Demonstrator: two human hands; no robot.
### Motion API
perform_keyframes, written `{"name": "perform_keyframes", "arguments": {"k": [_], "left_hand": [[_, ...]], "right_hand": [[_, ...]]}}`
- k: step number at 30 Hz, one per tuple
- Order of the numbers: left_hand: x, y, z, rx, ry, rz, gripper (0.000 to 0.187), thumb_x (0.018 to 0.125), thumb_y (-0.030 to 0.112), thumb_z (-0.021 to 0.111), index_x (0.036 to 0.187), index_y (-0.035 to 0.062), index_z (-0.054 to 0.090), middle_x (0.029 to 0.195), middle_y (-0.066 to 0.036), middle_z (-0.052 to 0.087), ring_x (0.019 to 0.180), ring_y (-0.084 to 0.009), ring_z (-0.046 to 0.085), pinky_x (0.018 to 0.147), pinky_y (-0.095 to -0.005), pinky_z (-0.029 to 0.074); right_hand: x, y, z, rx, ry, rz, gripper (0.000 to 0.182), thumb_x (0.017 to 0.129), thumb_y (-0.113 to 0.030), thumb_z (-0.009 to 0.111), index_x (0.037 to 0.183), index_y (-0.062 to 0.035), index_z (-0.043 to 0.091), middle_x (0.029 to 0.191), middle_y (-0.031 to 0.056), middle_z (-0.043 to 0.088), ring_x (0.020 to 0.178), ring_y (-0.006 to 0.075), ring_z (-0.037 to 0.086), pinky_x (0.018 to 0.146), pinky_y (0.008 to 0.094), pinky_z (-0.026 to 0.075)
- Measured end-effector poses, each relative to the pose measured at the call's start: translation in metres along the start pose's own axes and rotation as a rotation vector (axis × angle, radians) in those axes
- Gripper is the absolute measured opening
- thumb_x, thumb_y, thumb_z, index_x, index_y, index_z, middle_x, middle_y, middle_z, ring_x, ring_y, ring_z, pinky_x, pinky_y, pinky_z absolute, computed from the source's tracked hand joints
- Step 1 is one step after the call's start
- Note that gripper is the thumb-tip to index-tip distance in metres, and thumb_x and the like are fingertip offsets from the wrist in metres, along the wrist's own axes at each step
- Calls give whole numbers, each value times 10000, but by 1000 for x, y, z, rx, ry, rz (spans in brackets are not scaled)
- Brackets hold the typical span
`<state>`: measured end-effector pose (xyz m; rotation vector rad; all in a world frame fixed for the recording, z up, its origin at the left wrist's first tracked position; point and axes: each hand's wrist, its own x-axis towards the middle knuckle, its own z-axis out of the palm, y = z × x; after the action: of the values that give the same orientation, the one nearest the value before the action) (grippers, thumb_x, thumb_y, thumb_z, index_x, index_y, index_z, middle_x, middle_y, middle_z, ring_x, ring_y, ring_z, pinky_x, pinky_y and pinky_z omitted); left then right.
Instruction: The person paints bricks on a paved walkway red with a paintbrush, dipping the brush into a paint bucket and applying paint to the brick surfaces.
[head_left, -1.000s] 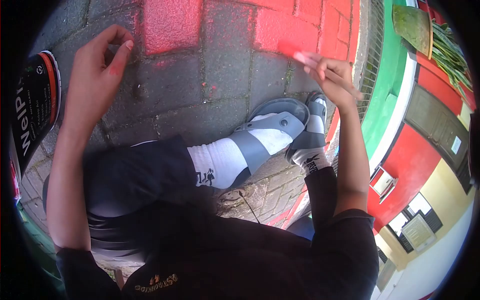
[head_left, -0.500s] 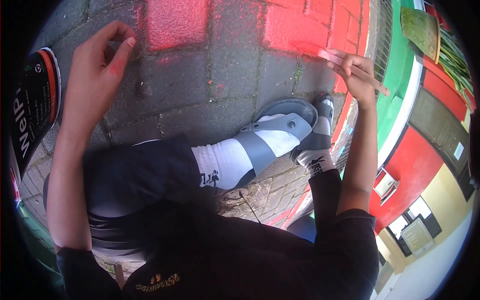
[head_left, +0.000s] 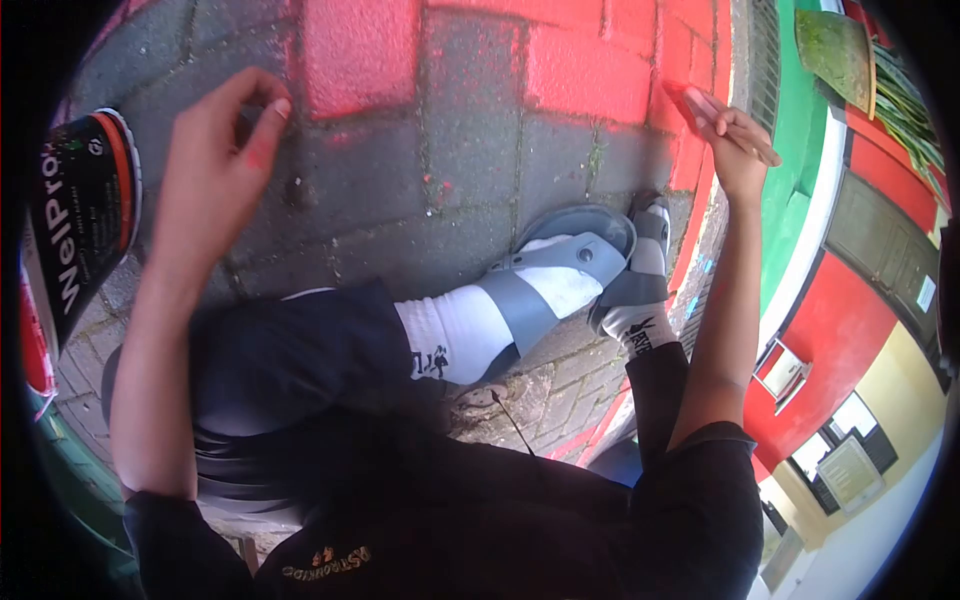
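Observation:
My right hand (head_left: 738,145) grips a paintbrush (head_left: 690,101) whose red bristles lie at the painted bricks near the red edge strip. The wooden end of its handle shows beyond my fingers. My left hand (head_left: 228,150) hangs over the grey pavers, thumb and forefinger curved towards each other with a gap between them. Nothing is in it, and a red smear marks the skin by the thumb. Bright red paint (head_left: 590,72) covers pavers at the top, beside bare grey pavers (head_left: 370,190).
A black paint can labelled "Welpro" (head_left: 85,200) stands at the left. My sandalled feet (head_left: 570,270) rest on the paving. Beyond the red strip are a drain grate (head_left: 764,70), a green surface, a potted plant (head_left: 838,60) and a red and cream building (head_left: 840,320).
My right hand and the brush have moved right onto the red edge, and the brush has turned. The view has shifted a little, so my left hand and the can appear lower and further right.

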<state>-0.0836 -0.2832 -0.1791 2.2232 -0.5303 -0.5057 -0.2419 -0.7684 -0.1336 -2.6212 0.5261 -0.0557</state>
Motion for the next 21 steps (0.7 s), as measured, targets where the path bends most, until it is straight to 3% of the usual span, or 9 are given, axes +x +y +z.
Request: {"name": "perform_keyframes", "arguments": {"k": [3, 5, 6, 8, 12, 15, 17, 18, 21], "left_hand": [[0, 4, -1, -34, 30, 38, 122, 950, 110, 621, 979, -8, 621, 723, -53, 554, 586, -81, 426, 544, -289, 348], [1, 4, -3, -54, 55, 66, 115, 939, 97, 619, 972, -13, 621, 725, -64, 569, 580, -87, 445, 542, -298, 356], [2, 6, -6, -58, 61, 63, 129, 924, 97, 629, 978, -21, 631, 775, -117, 620, 578, -157, 499, 559, -333, 401], [2, 10, -15, -72, 57, 30, 148, 904, 102, 637, 976, -28, 642, 857, -196, 682, 648, -312, 624, 628, -402, 484], [-5, 13, -24, -96, 113, 91, 150, 904, 121, 620, 955, -18, 645, 937, -222, 697, 925, -442, 663, 785, -468, 523], [-6, 8, -24, -72, 189, 157, 172, 899, 143, 612, 960, -12, 653, 950, -219, 699, 920, -437, 664, 798, -491, 522], [-4, 6, -27, -92, 218, 145, 180, 892, 149, 606, 957, -10, 656, 951, -220, 698, 921, -436, 664, 800, -501, 521], [-3, 5, -28, -96, 225, 143, 188, 885, 155, 599, 954, -8, 659, 952, -222, 698, 923, -434, 664, 802, -512, 521], [0, -3, -29, -127, 304, 165, 185, 868, 150, 592, 941, -4, 664, 931, -230, 696, 904, -442, 664, 789, -522, 522]], "right_hand": [[-6, -10, 22, 412, 355, 223, 322, 864, -6, 738, 714, -84, 463, 907, 52, 728, 806, 98, 610, 751, 251, 535], [-10, -13, 52, 374, 316, 176, 179, 828, 10, 718, 738, -71, 585, 831, -8, 684, 782, 95, 626, 701, 280, 533], [-6, -11, 75, 437, 296, 3, 143, 815, 3, 721, 744, -75, 623, 798, -17, 663, 765, 96, 623, 681, 285, 527], [-14, -81, 104, 242, 170, 103, 151, 829, 9, 696, 694, -44, 654, 766, 15, 691, 778, 81, 629, 701, 285, 527], [1, -182, 102, 432, -41, -38, 237, 871, -5, 689, 657, -36, 593, 828, 27, 721, 796, 90, 643, 726, 268, 522], [14, -191, 100, 656, 29, 86, 311, 848, -8, 753, 658, -60, 512, 741, -38, 641, 720, 52, 571, 681, 241, 481], [7, -188, 115, 504, -42, -151, 323, 867, -7, 730, 659, -50, 487, 762, -5, 637, 710, 92, 599, 697, 268, 497], [-4, -195, 111, 240, -287, -18, 307, 884, 43, 679, 656, -31, 487, 898, 58, 728, 818, 152, 691, 750, 279, 520], [-32, -173, 116, 539, -495, -119, 322, 898, 106, 616, 636, -20, 480, 1110, 175, 744, 1088, 237, 696, 894, 309, 542]]}}
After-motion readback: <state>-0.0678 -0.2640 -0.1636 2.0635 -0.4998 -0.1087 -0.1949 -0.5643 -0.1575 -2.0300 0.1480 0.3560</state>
